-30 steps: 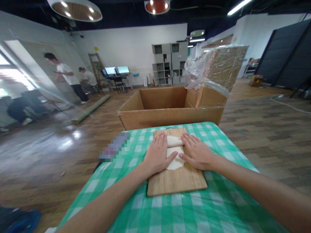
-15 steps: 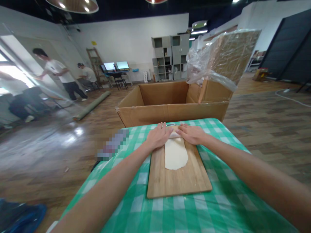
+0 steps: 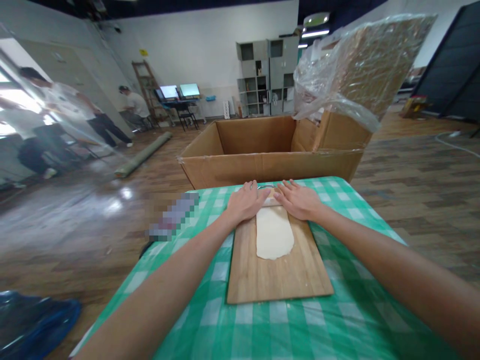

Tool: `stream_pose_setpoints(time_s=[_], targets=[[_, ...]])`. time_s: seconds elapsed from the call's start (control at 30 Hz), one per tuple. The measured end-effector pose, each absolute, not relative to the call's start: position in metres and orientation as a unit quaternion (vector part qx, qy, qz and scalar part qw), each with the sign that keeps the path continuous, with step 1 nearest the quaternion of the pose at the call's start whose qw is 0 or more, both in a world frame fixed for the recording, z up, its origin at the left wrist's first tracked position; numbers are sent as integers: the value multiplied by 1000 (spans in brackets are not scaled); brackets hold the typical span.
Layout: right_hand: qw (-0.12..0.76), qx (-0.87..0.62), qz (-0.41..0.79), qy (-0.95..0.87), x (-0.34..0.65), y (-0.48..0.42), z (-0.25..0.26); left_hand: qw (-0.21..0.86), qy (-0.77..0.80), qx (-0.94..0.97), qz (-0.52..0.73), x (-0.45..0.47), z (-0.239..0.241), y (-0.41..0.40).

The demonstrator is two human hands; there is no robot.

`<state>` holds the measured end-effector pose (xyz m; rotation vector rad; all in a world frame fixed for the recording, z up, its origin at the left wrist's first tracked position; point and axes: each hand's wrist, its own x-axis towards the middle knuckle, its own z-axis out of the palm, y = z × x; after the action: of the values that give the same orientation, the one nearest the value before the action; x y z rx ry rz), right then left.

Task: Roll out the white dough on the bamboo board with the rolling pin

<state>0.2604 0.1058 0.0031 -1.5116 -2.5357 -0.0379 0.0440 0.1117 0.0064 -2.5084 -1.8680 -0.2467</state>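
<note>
A flat, pale sheet of rolled-out dough lies on a wooden cutting board. Across its far end lies a pale rolling pin, mostly hidden beneath my hands. My left hand rests on the pin's left part, fingers stretched forward and thumb toward the middle. On the right part, my right hand lies with its fingers extended and slightly spread. Both palms press from above rather than wrap round the pin. A metal handle shows at the board's far edge, between the hands.
The board stands on a green checked tablecloth. Beyond the table's far edge is a large open cardboard box. A pixelated object lies at the table's left edge. Blue plastic is on the floor. People are at the left.
The camera view has shifted a little, tilting down. Both hands stay on the rolling pin at the dough's far end. A person at the left has moved further left.
</note>
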Motion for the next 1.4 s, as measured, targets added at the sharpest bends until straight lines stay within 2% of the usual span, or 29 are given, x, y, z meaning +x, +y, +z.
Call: stream_pose_setpoints(time_s=[0.13,0.33,0.57,0.77,1.0,1.17,1.4], targets=[[120,-502,-23,-856,263,74,4,2,-590,-802,-99,42,8,81],[134,-460,-52,-876,272,13,4,75,-524,-840,-116,36,5,23],[144,-408,-44,-900,284,-30,7,67,-510,-851,-108,28,2,-23],[135,-418,6,-899,281,14,14,40,-530,-840,-112,31,2,20],[80,-479,111,-867,269,108,15,-61,-616,-782,-78,41,12,111],[79,-497,63,-862,265,135,9,-43,-636,-765,-87,43,7,142],[108,-486,-8,-867,267,115,2,24,-608,-784,-126,41,-4,122]])
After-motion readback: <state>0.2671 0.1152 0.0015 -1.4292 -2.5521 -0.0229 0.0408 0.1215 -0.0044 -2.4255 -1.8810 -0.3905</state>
